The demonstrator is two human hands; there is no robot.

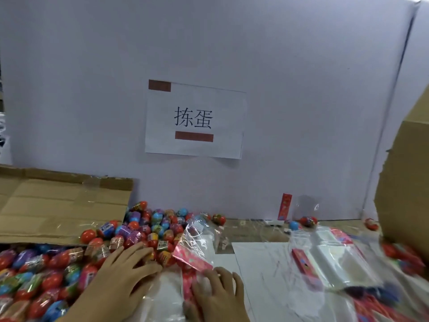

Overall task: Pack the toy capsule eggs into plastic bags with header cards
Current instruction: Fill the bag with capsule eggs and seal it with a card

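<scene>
**Hands over the egg pile and bags**

Head view: at the lower left of the frame lies a heap of small plastic capsule eggs (139, 231) in red, blue and purple with printed wrappers, spilling from an opened brown cardboard box (58, 203) whose flap lies flat above them. The left hand (123, 268), lower centre-left, rests with fingers spread and nearly straight on the edge of the heap, its fingertips touching the eggs; it grips nothing. The right hand (216, 291), at the lower centre, lies with fingers slightly curved on a clear plastic bag with a pink-red header card (193, 256); whether it pinches the bag I cannot tell. To the lower right lies a blurred stack of clear bags with red header cards (325, 259) on white paper. A few loose eggs sit by the grey partition wall, where a white paper sign with black characters (195, 119) is taped. A tall brown carton (408, 182) fills the right edge.
</scene>
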